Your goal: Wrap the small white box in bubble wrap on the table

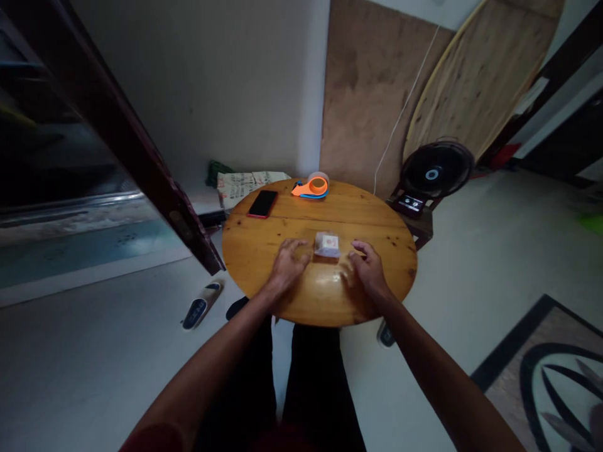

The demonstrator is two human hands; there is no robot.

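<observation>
A small wrapped packet (326, 244) lies in the middle of a round wooden table (264, 248). My left hand (288, 264) rests palm down on the table just left of the packet, fingers curled slightly, nothing in it. My right hand (368, 269) lies on the table just right of the packet, fingers loosely spread, holding nothing. Neither hand touches the packet.
A dark phone with a red edge (262, 203) lies at the table's far left. An orange tape dispenser (311, 186) sits at the far edge. A black fan (434, 171) stands behind on the right, a sandal (201, 304) on the floor left, a patterned rug (546, 370) right.
</observation>
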